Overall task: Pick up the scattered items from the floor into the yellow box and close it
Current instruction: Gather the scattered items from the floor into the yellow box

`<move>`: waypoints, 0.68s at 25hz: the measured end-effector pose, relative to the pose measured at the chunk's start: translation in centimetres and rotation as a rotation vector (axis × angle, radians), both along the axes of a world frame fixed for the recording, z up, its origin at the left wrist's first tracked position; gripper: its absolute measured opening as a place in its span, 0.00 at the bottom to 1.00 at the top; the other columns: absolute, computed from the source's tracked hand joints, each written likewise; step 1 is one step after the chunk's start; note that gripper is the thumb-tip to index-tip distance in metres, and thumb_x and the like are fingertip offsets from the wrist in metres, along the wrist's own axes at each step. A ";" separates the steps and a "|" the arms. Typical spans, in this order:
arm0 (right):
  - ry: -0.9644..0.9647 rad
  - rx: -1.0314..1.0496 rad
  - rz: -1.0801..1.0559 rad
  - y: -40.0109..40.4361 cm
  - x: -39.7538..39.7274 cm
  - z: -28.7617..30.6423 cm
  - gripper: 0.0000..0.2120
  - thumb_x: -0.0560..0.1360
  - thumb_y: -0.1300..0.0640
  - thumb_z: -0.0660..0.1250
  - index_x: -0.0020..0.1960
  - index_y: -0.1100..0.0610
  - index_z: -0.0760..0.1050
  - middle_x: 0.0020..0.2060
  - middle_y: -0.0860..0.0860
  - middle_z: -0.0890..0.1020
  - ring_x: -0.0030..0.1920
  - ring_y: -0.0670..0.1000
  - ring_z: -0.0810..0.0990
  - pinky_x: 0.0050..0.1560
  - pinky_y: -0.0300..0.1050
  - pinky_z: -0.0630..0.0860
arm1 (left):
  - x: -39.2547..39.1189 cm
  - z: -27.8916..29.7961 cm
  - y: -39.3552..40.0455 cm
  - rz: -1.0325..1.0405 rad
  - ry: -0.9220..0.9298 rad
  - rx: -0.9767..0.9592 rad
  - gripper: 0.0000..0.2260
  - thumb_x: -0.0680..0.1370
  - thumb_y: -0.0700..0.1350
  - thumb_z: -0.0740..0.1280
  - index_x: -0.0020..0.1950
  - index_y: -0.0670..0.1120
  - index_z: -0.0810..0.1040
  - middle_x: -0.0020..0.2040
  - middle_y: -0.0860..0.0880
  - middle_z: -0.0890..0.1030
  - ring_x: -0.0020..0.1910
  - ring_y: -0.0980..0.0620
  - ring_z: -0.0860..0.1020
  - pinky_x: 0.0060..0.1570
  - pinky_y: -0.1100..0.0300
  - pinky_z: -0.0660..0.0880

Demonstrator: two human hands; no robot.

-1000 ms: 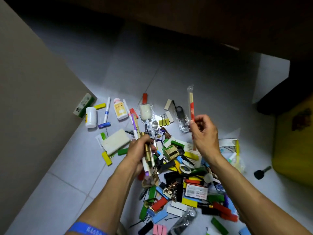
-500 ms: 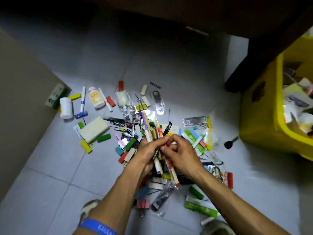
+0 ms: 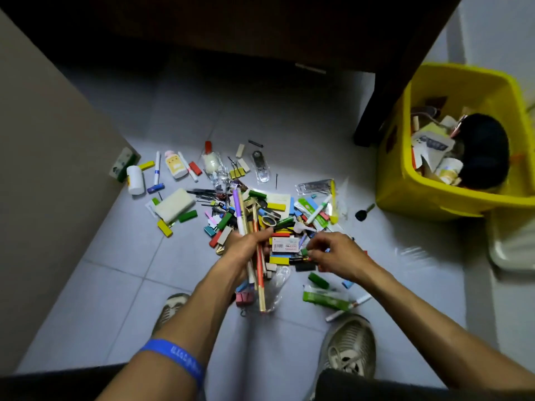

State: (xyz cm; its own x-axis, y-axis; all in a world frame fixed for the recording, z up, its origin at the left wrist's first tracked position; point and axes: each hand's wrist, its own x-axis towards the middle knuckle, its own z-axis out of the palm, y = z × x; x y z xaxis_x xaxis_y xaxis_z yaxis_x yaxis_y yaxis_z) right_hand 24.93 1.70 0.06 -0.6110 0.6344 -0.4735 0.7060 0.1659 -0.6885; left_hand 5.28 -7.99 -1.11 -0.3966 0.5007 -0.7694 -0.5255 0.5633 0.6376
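Note:
A heap of small scattered items (image 3: 278, 215) covers the grey floor tiles: coloured blocks, markers, clips, bottles, packets. My left hand (image 3: 246, 247) grips a bundle of pens and sticks (image 3: 254, 241) that stands out above and below the fist. My right hand (image 3: 333, 256) is low over the heap, its fingertips pinching a small green piece (image 3: 304, 252). The yellow box (image 3: 405, 183) stands open at the right, partly filled with papers and a black object.
A brown cardboard wall (image 3: 52, 169) lines the left side. Dark furniture (image 3: 376, 96) crosses the top, one leg beside the box. A white lid or tray (image 3: 509, 250) lies at the right edge. My shoes (image 3: 350, 342) are just below the heap.
My right hand has let go of the bundle and moved right and down onto the heap, pinching a green piece. The view has swung so the yellow box shows more fully.

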 end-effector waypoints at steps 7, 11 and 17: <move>-0.474 0.280 0.605 -1.0 8.0 -8.4 0.13 0.73 0.54 0.66 0.57 0.49 0.73 0.55 0.48 0.74 0.53 0.53 0.74 0.41 0.44 0.65 | 1.4 -6.3 -0.7 -0.305 0.169 -0.153 0.10 0.69 0.43 0.77 0.46 0.44 0.80 0.31 0.49 0.84 0.28 0.54 0.81 0.30 0.59 0.79; -0.428 0.400 0.632 -0.8 9.5 -9.9 0.13 0.71 0.56 0.65 0.56 0.51 0.75 0.53 0.50 0.75 0.51 0.54 0.74 0.44 0.48 0.70 | 1.6 -7.8 -1.3 -0.232 0.160 -0.182 0.08 0.70 0.42 0.76 0.46 0.44 0.80 0.35 0.47 0.85 0.32 0.53 0.83 0.34 0.57 0.80; -0.252 0.392 0.336 -1.1 6.4 -8.8 0.04 0.72 0.54 0.64 0.44 0.49 0.69 0.41 0.50 0.79 0.37 0.51 0.75 0.35 0.43 0.63 | 0.0 -7.7 -0.8 -0.129 0.241 -0.180 0.06 0.70 0.41 0.77 0.42 0.45 0.80 0.30 0.50 0.84 0.26 0.57 0.81 0.24 0.68 0.74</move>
State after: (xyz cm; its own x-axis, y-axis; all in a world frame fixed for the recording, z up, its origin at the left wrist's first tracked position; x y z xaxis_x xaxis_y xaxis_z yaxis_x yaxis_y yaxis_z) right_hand 31.37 0.58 -8.77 -0.7081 0.5825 -0.3992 0.7048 0.6184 -0.3476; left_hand 5.31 -8.82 -8.79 -0.5202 0.4229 -0.7419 -0.2889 0.7304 0.6189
